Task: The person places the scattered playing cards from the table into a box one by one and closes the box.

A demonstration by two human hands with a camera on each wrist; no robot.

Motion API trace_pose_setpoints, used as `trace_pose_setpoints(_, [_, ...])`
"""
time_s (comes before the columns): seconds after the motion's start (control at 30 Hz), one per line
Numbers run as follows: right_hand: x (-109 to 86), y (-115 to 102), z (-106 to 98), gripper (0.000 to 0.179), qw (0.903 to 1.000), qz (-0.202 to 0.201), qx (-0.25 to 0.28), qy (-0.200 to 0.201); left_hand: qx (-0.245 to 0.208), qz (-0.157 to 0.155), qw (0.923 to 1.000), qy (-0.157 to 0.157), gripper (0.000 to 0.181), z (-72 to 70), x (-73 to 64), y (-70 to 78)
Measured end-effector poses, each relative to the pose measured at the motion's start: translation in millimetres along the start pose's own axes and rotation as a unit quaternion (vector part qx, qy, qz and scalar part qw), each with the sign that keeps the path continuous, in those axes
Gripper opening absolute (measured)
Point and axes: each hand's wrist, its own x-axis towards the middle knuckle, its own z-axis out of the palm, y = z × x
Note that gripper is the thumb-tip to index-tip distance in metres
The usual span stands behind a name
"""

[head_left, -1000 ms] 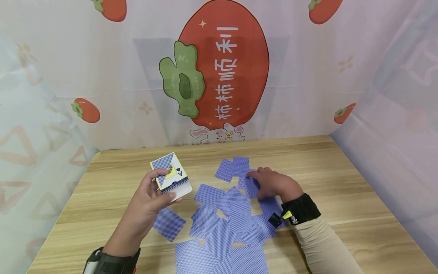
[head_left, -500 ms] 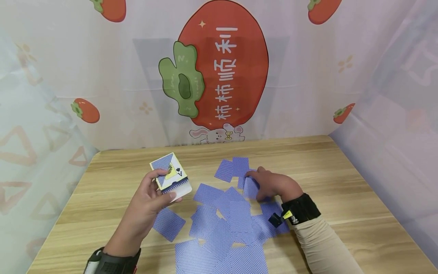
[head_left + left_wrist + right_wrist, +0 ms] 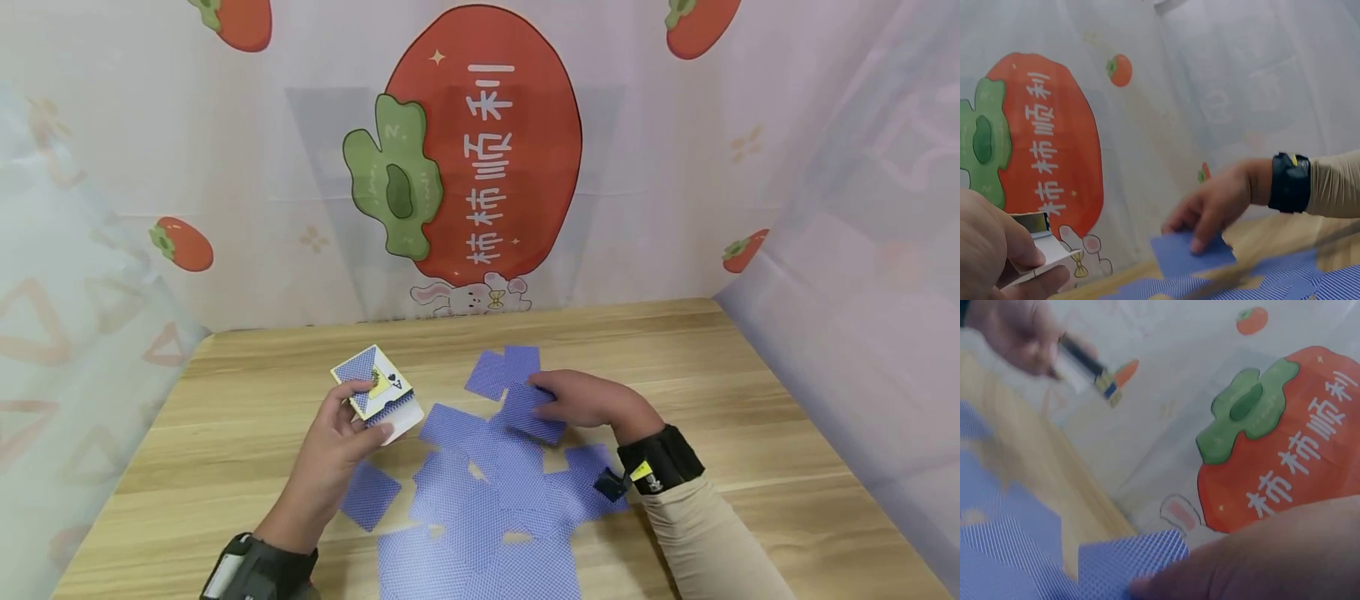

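My left hand (image 3: 337, 433) holds a small card box (image 3: 372, 382) with an ace of spades printed on it, its white flap (image 3: 403, 419) folded open toward the thumb. My right hand (image 3: 588, 398) pinches a blue-backed playing card (image 3: 528, 414) between thumb and fingers; the left wrist view shows that card (image 3: 1188, 253) lifted and tilted. Beneath and around it lie several more blue-backed playing cards (image 3: 476, 508), face down and overlapping. In the right wrist view the box (image 3: 1088, 362) appears edge-on and blurred in the left hand.
Two cards (image 3: 521, 364) overlap at the back of the wooden table (image 3: 750, 433). One card (image 3: 371, 496) lies apart at the left, near my left forearm. A printed curtain (image 3: 637, 167) hangs behind the table and along both sides.
My right hand has picked up a card from the right part of the spread and moved it left. The left hand with the card box has shifted slightly down and right.
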Motion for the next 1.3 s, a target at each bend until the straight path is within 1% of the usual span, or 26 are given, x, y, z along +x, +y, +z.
trace_pose_setpoints(0.03, [-0.6, -2, 0, 0.01, 0.9993, -0.015, 0.035, -0.001, 0.001, -0.003, 1.0, 0.003, 0.064, 0.6, 1.0, -1.8])
trace_pose_setpoints(0.1, [-2.2, -9, 0, 0.021, 0.9927, -0.041, 0.113, -0.01, 0.003, -0.005, 0.9999, 0.009, 0.065, 1.7, 2.4, -4.6])
trace_pose_setpoints(0.17, [-3.9, -17, 3, 0.024, 0.9801, -0.054, 0.189, -0.025, 0.008, -0.006, 0.9998, 0.014, 0.066, 2.6, 3.1, -5.9])
trace_pose_setpoints(0.2, [-4.5, -21, 5, 0.025, 0.9739, -0.058, 0.217, -0.032, 0.01, -0.005, 0.9998, 0.017, 0.066, 3.0, 3.3, -6.2])
trace_pose_setpoints(0.33, [-4.1, -37, 18, 0.024, 0.9508, -0.074, 0.295, -0.058, 0.006, -0.006, 0.9997, 0.024, 0.07, 4.1, 4.2, -6.9])
trace_pose_setpoints(0.37, [-3.7, -41, 22, 0.02, 0.9454, -0.077, 0.31, -0.065, 0.004, -0.007, 0.9997, 0.025, 0.071, 4.4, 4.6, -7.4])
trace_pose_setpoints(0.43, [-2.4, -48, 29, 0.014, 0.9311, -0.082, 0.345, -0.087, -0.003, -0.011, 0.9996, 0.026, 0.073, 5.4, 4.9, -8.2])
trace_pose_setpoints(0.5, [-1.1, -54, 36, 0.012, 0.9182, -0.084, 0.373, -0.103, -0.005, -0.013, 0.9996, 0.025, 0.074, 6.9, 4.6, -9.0])
trace_pose_setpoints(0.53, [-0.3, -57, 39, 0.013, 0.9135, -0.085, 0.383, -0.109, -0.005, -0.014, 0.9996, 0.024, 0.074, 7.9, 4.4, -9.4])
trace_pose_setpoints(0.6, [1.7, -61, 45, 0.016, 0.9077, -0.09, 0.394, -0.114, -0.006, -0.013, 0.9997, 0.022, 0.074, 10.3, 3.6, -10.2])
trace_pose_setpoints(0.67, [3.5, -64, 50, 0.018, 0.9044, -0.097, 0.4, -0.113, -0.006, -0.009, 0.9998, 0.019, 0.073, 12.8, 2.4, -11.1])
trace_pose_setpoints(0.8, [7.1, -66, 56, 0.02, 0.8942, -0.108, 0.418, -0.117, -0.011, 0.006, 0.9999, 0.007, 0.07, 18.1, -0.5, -13.1])
trace_pose_setpoints(0.93, [10.0, -67, 61, 0.023, 0.8853, -0.099, 0.437, -0.122, -0.016, 0.02, 0.9996, -0.006, 0.068, 23.2, -3.7, -13.7])
trace_pose_setpoints(1.03, [10.7, -67, 63, 0.016, 0.8806, -0.088, 0.449, -0.123, -0.015, 0.023, 0.9996, -0.009, 0.068, 26.0, -5.2, -13.7])
trace_pose_setpoints(1.07, [10.4, -67, 62, 0.017, 0.8787, -0.084, 0.454, -0.122, -0.014, 0.022, 0.9996, -0.009, 0.068, 26.6, -5.3, -13.9])
trace_pose_setpoints(1.2, [8.4, -68, 61, 0.054, 0.87, -0.074, 0.473, -0.116, -0.012, 0.023, 0.9996, -0.01, 0.068, 28.5, -5.3, -15.4])
trace_pose_setpoints(1.23, [8.4, -69, 60, 0.059, 0.8705, -0.076, 0.474, -0.11, -0.013, 0.021, 0.9997, -0.01, 0.068, 29.0, -5.5, -15.5])
trace_pose_setpoints(1.27, [8.6, -70, 60, 0.06, 0.874, -0.075, 0.47, -0.098, -0.014, 0.018, 0.9997, -0.01, 0.068, 29.8, -5.7, -15.5])
trace_pose_setpoints(1.3, [9.0, -71, 61, 0.058, 0.8805, -0.078, 0.46, -0.083, -0.016, 0.016, 0.9997, -0.011, 0.069, 31.1, -6.3, -15.6])
